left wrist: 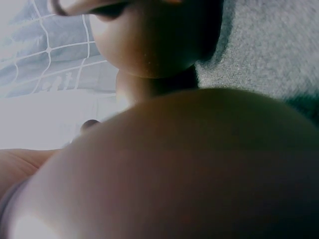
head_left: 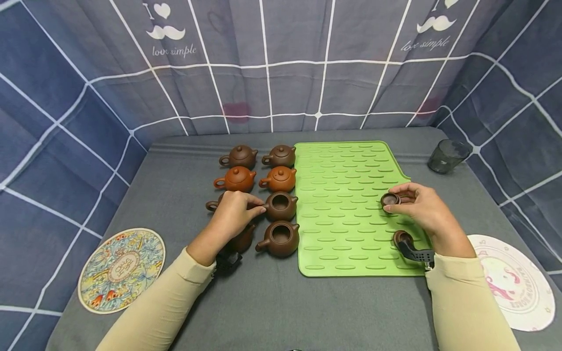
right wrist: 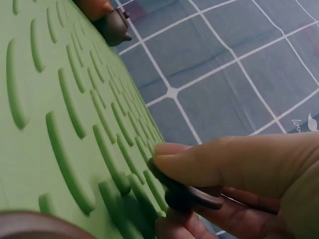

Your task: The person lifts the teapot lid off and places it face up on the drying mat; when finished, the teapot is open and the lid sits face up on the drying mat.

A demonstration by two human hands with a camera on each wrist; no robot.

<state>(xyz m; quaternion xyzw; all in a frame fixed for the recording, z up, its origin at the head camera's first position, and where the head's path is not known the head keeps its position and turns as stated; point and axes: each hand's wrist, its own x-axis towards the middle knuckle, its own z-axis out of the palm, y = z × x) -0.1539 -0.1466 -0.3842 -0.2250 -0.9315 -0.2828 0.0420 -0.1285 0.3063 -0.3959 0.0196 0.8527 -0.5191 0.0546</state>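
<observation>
I have right grip (head_left: 419,204) pinching dark lid (head_left: 390,200) above green mat (head_left: 340,195), near its right edge; left grip (head_left: 232,214), left of mat, pinching farther lidless teapot (head_left: 281,215) by handle

A plain grey tablecloth (head_left: 351,312) spreads across the foreground. On its left lies a round floral placemat (head_left: 147,263) in many colours; on its right, a partly hidden white placemat (head_left: 527,292) with pink artwork. A smoky drinking glass (head_left: 447,157) stands near the far right corner. Behind hangs a blue-grey fabric backdrop (head_left: 294,39) with white gridlines, moustaches and "love simple" lettering.
</observation>
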